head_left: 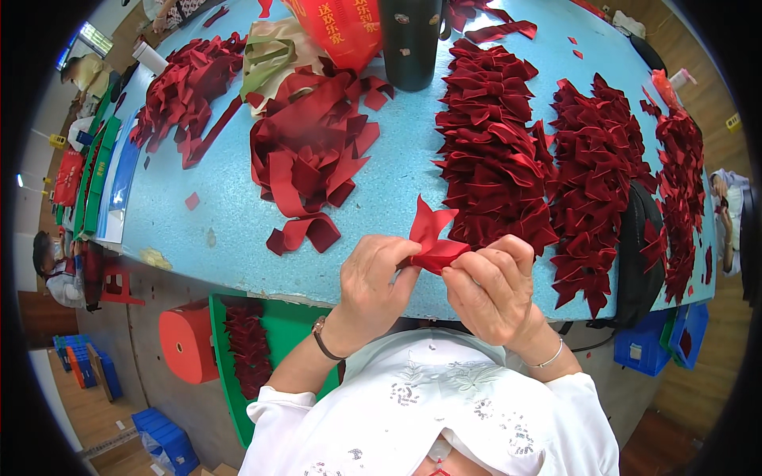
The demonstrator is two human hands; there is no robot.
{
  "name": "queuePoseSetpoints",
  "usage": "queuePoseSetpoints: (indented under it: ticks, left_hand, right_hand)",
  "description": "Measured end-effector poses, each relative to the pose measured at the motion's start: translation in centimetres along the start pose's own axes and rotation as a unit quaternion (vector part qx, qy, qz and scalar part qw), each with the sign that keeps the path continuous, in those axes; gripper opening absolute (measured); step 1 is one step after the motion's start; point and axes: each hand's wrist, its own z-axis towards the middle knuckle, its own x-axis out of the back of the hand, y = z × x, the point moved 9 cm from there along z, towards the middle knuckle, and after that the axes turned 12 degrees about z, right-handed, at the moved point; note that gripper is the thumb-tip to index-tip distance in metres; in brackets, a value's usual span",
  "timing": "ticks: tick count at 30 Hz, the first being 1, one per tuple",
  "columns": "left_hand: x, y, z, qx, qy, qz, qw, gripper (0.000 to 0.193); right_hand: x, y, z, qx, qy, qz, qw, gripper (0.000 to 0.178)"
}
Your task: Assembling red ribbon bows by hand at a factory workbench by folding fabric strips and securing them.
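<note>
Between my two hands, over the table's near edge, is a red ribbon bow [432, 242] with pointed ends sticking up. My left hand [373, 274] pinches its left side between thumb and fingers. My right hand [494, 287] grips its right side, fingertips pressed together. Just beyond my left hand lies a loose heap of cut red ribbon strips [313, 151], with one curled strip near the edge. Past my right hand runs a long stacked row of dark red bows [492, 151]. A second row of bows [591, 190] lies to its right.
On the light blue table [214, 230] stand a dark tumbler [409, 47], a red bag [341, 32] and a cloth bag [274, 55]. More ribbon [190, 91] lies far left. A black bag [639, 246] hangs at the right edge. Below are a green tray [298, 325] and a red roll [186, 345].
</note>
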Motion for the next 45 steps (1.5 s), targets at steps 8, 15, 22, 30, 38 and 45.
queuePoseSetpoints:
  ticks: [8, 15, 22, 30, 38, 45]
  left_hand:
    - [0.4, 0.6, -0.3, -0.047, 0.012, -0.002, 0.999, 0.036]
    - [1.0, 0.4, -0.6, -0.061, 0.038, -0.004, 0.997, 0.036]
    - [1.1, 0.9, -0.5, -0.084, 0.027, -0.019, 0.996, 0.036]
    - [1.0, 1.8, -1.1, -0.143, -0.031, -0.002, 0.989, 0.038]
    - [0.9, 2.3, -1.2, -0.184, -0.010, 0.009, 0.983, 0.035]
    - [1.2, 2.0, -1.4, -0.182, -0.017, 0.012, 0.983, 0.034]
  right_hand:
    - [0.2, -1.7, 0.0, 0.033, -0.018, 0.060, 0.998, 0.025]
    - [2.7, 3.5, -0.4, -0.199, 0.060, 0.256, 0.944, 0.021]
    - [2.2, 4.5, -0.6, -0.262, 0.007, 0.311, 0.914, 0.023]
    - [0.7, 4.0, -0.4, -0.205, -0.114, 0.242, 0.941, 0.022]
    - [-1.1, 3.6, -0.8, -0.215, -0.155, 0.274, 0.925, 0.017]
    - [-0.3, 4.0, -0.2, -0.228, -0.103, 0.284, 0.926, 0.020]
